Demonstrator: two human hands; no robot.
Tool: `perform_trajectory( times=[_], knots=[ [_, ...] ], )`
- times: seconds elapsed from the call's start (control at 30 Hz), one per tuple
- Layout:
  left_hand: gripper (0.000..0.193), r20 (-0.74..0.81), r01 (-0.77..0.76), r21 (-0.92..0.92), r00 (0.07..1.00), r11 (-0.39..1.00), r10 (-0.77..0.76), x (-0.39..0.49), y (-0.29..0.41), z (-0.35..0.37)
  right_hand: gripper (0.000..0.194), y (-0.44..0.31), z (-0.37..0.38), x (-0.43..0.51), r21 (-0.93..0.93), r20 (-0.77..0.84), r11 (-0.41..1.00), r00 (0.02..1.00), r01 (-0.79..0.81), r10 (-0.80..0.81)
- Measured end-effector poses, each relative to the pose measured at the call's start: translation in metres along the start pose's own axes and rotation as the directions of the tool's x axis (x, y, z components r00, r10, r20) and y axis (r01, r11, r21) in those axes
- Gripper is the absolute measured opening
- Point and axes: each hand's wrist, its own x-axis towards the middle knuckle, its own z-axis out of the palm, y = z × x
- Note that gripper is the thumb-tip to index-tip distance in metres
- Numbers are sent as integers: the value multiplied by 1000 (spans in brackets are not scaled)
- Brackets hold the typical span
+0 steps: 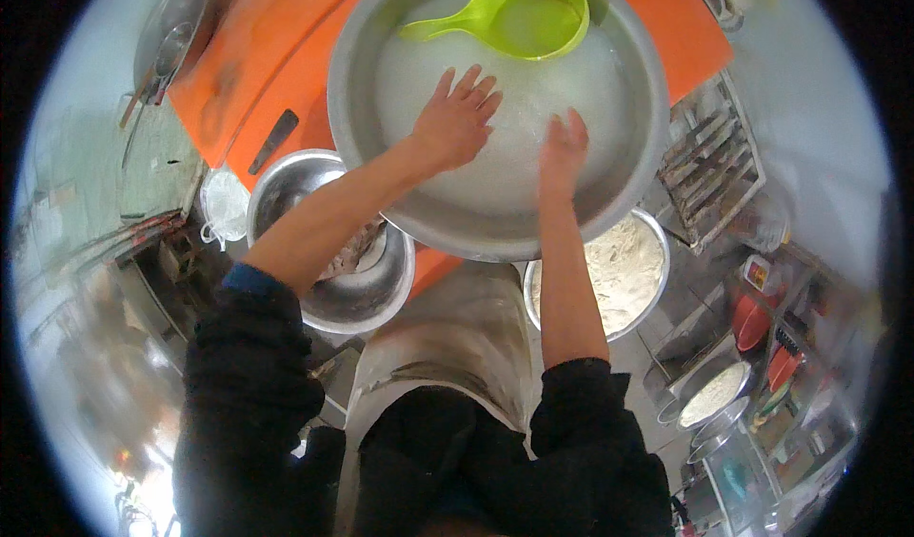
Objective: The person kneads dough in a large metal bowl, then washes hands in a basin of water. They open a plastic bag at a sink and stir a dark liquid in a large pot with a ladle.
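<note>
A large metal basin (500, 244) holds cloudy whitish liquid (464, 191). Over the liquid, left of the basin's middle, my left hand (457, 123) has its fingers spread and holds nothing. My right hand (564, 144) is farther right in the basin, slightly blurred, its fingers pointing away from me; nothing shows in it. Whether either hand touches the liquid is unclear. A lime-green plastic dipper (539, 23) lies at the basin's far side, its handle pointing left, with some liquid inside.
An orange surface (250, 73) lies under the basin and bears a dark flat blade-like tool (273, 141). Nearer me are a metal bowl (360, 319) with a brownish lump and, at right, a bowl of pale dough-like material (625, 273). A slatted rack (707, 158) and cluttered shelves (778, 365) stand right.
</note>
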Motion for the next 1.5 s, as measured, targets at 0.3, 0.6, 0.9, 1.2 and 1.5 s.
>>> perform_trajectory(
  times=[0.3,0.6,0.9,1.2,1.5],
  knots=[
    [59,454,-223,134,880,966,140,25,7,-22,26,-109,-21,-81,356,464,918,819,177,-338],
    [41,98,-425,-41,899,904,427,2,4,-30,34,-44,-3,2,-129,483,683,647,719,-590],
    [33,320,-319,71,905,945,282,19,2,-11,23,-66,-35,-33,369,482,884,872,-289,84],
    [25,444,-522,216,805,825,394,38,25,0,25,-180,-5,-104,459,478,590,376,664,-794],
    [17,576,550,-817,787,174,220,38,-29,-29,31,-42,-18,5,-296,105,909,956,294,-275]
  ],
)
